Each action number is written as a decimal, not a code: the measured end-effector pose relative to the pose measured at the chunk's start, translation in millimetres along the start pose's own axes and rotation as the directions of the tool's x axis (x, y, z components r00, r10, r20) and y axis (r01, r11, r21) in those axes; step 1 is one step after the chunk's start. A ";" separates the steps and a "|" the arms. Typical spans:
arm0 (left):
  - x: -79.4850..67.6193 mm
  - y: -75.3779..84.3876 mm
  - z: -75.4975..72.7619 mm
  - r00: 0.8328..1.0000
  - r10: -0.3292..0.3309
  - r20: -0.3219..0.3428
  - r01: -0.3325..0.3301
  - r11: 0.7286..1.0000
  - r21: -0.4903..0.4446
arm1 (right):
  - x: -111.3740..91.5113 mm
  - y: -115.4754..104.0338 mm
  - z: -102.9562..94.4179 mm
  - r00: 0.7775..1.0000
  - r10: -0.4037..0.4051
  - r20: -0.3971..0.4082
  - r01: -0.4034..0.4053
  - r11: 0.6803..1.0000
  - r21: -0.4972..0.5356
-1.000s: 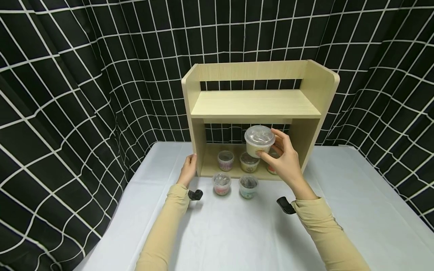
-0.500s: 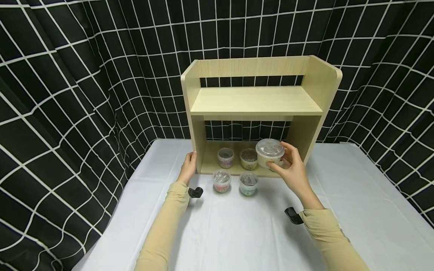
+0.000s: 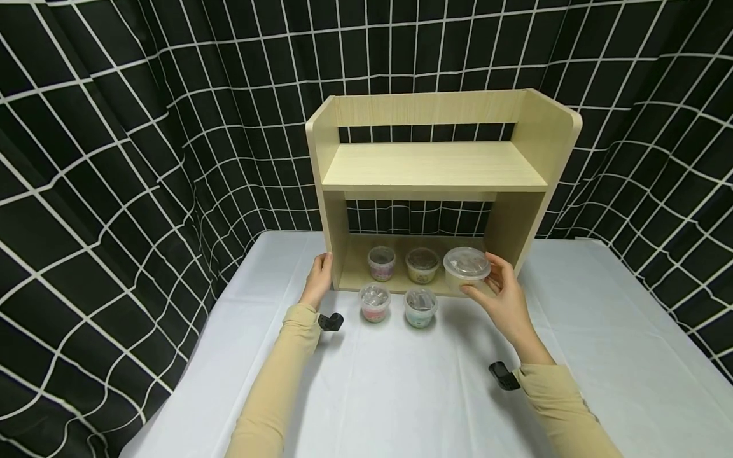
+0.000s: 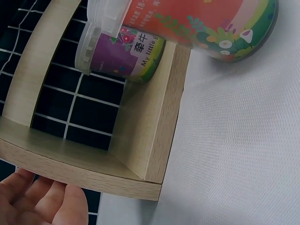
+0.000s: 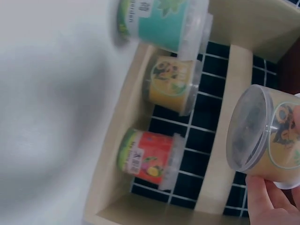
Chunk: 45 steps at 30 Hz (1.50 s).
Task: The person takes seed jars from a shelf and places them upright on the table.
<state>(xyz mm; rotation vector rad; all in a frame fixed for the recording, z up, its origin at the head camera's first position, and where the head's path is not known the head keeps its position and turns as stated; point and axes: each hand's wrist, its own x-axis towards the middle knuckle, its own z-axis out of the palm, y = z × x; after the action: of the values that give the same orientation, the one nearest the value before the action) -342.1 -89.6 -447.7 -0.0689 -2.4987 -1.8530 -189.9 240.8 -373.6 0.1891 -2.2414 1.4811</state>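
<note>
My right hand [image 3: 506, 300] grips a clear-lidded plastic tub [image 3: 467, 270], fingers and thumb round its side. The right wrist view shows sunflowers on this yellow tub [image 5: 281, 133]. It is held up before the right part of the wooden shelf unit's [image 3: 435, 166] lower compartment. A red tub [image 5: 147, 157] there is hidden from the head view. A purple tub [image 3: 381, 263] and another yellow tub [image 3: 422, 265] also stand in that compartment. At the unit's left side, my left hand [image 3: 317, 282] rests its fingers against the outer face of the panel.
On the white-covered table [image 3: 401, 388], a pink-red tub [image 3: 375, 303] and a teal tub [image 3: 420, 308] stand just in front of the unit. Its upper board [image 3: 429, 164] carries nothing. Black cloth with white grid lines [image 3: 240, 114] surrounds the table behind and at the sides.
The right hand has carried the yellow tub rightward and lower, away from above the other yellow tub. My left hand stays at the panel. The head view has tipped slightly.
</note>
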 end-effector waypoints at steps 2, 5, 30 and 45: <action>0.1 0.0 -0.3 1.000 -0.001 0.001 0.001 1.000 0.002 | 0.1 11.6 0.1 1.000 0.009 -0.003 -0.009 1.000 -0.004; 0.1 -0.2 -0.7 1.000 0.000 0.002 0.000 1.000 0.003 | -0.1 29.3 0.5 1.000 0.027 -0.005 -0.027 0.999 -0.022; -0.3 -2.4 0.0 1.000 -0.011 -0.015 0.011 1.000 0.000 | -16.5 76.8 2.8 0.976 0.206 0.071 -0.195 0.971 -0.135; 3.4 -4.3 -1.4 1.000 0.007 -0.015 -0.007 1.000 0.013 | -18.5 84.0 9.2 0.960 0.262 0.100 -0.244 0.957 -0.157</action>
<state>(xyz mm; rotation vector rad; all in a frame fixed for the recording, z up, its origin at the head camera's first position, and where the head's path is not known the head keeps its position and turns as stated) -345.7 -92.0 -451.3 -0.0630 -2.4976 -1.8275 -205.4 265.1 -455.2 -0.0595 -2.5364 1.4593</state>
